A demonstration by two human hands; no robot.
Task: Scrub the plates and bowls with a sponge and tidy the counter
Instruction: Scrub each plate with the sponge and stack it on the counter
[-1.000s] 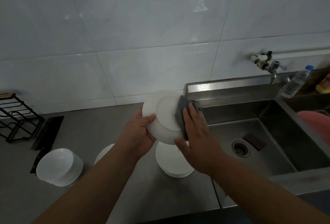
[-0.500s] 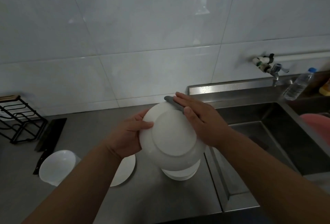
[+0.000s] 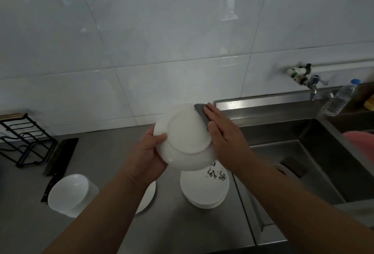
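Just left of the stainless-steel sink (image 3: 283,112), above the grey steel counter (image 3: 182,229), the left hand (image 3: 148,152) grips a round white ceramic bowl (image 3: 186,138) by its left rim, thumb curled over the outside, with the bowl's foot ring turned toward the camera. The right hand (image 3: 226,142) lies on the bowl's sink-side edge with straight fingers, pressing a flat dark grey sponge (image 3: 200,112) against it; only the sponge's far end shows past the fingertips. Below the bowl, beside the sink's left rim, stands a stack of white plates with black markings (image 3: 204,191). Further left of the sink a flat white plate (image 3: 148,195) lies partly under the left forearm, then a stack of white bowls (image 3: 68,193), a black-bladed knife (image 3: 60,156) and a black wire rack (image 3: 24,138). At the sink's back edge are a metal tap (image 3: 312,82) and a clear plastic bottle with a blue cap (image 3: 340,97)
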